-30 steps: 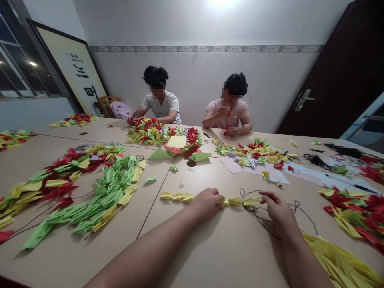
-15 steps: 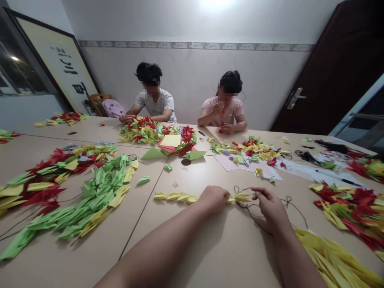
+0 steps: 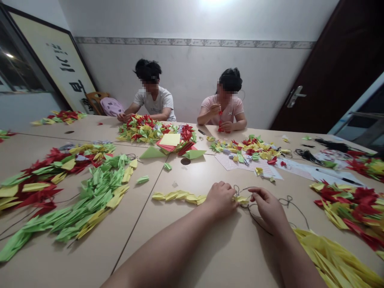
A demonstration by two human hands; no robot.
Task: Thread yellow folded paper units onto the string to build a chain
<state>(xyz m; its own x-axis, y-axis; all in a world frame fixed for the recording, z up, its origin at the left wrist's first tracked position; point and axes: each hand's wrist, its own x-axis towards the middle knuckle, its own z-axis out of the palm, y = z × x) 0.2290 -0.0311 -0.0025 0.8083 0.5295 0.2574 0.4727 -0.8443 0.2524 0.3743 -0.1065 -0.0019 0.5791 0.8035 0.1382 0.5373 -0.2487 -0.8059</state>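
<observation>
A strand of folded yellow paper pieces [image 3: 179,196] lies across the table in front of me. My left hand [image 3: 222,199] is closed over its right part, fingers curled down, hiding some pieces. Just past those fingers, the end yellow piece [image 3: 241,199] shows between my two hands. My right hand [image 3: 266,202] pinches with thumb and forefinger at the thin dark cord [image 3: 260,225], which loops around this spot; the exact tip in the pinch is too small to make out. Beside my right forearm lies a pile of folded yellow paper [image 3: 333,256].
Green folded strips [image 3: 93,196] and red-yellow paper strands [image 3: 45,170] spread at left. Mixed paper heaps [image 3: 351,210] sit at right. Across the table, two people work near a colourful pile [image 3: 141,130], loose square sheets [image 3: 169,139], printed papers [image 3: 240,166] and a pen [image 3: 349,182].
My left hand has slid right along the yellow strand, closer to my right hand, baring more of the strand behind it. My right hand stays nearly in place. One person opposite lowers a hand slightly.
</observation>
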